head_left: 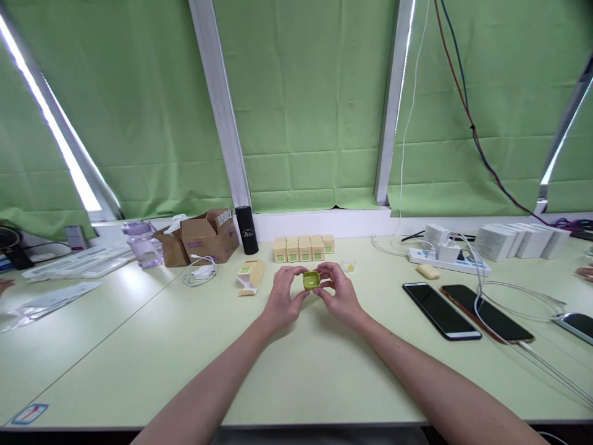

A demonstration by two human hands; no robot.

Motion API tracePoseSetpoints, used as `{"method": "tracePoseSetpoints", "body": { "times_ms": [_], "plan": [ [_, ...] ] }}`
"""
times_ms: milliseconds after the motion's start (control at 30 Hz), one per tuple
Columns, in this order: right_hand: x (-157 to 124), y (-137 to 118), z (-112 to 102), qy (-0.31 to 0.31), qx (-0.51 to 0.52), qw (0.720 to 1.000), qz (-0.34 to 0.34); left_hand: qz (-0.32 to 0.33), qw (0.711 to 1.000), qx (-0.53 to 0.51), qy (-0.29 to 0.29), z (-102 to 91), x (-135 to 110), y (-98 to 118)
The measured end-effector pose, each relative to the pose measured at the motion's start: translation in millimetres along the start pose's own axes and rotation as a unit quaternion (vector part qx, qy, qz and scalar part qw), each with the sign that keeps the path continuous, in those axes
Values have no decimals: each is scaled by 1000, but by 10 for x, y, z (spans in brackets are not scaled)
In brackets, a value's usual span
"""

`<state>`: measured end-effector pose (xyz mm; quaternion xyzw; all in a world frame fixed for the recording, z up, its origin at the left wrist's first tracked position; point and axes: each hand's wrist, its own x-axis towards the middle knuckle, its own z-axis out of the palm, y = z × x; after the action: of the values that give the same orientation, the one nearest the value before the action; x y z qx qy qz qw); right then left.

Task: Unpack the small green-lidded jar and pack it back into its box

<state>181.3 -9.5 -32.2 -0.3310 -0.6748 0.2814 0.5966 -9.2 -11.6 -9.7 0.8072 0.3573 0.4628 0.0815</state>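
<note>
The left hand (283, 301) and the right hand (340, 293) meet over the pale green table (296, 377), just in front of a row of small cream cardboard boxes (303, 248). Each hand pinches a small green rounded plastic case (311, 280) between thumb and fingertips. The fingers cover its sides, and its hollow face is too small to read. An opened cream carton (250, 275) lies just left. Another person's hand (585, 272) is cut off at the right edge.

Bright, even daylight; edges warped.
</note>
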Motion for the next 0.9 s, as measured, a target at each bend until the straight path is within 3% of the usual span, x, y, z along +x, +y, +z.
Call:
{"method": "tracePoseSetpoints", "body": {
  "times_ms": [367,667,900],
  "plan": [
    [-10,-34,-30,-18,-12,1000,-6,-21,1000,7,20,24,11,-5],
    [-20,-55,-33,-25,-43,999,-7,-125,989,-78,28,68,33,31],
    [-9,-49,-48,-33,-53,998,-4,-149,981,-120,25,59,56,66]
  ]
}}
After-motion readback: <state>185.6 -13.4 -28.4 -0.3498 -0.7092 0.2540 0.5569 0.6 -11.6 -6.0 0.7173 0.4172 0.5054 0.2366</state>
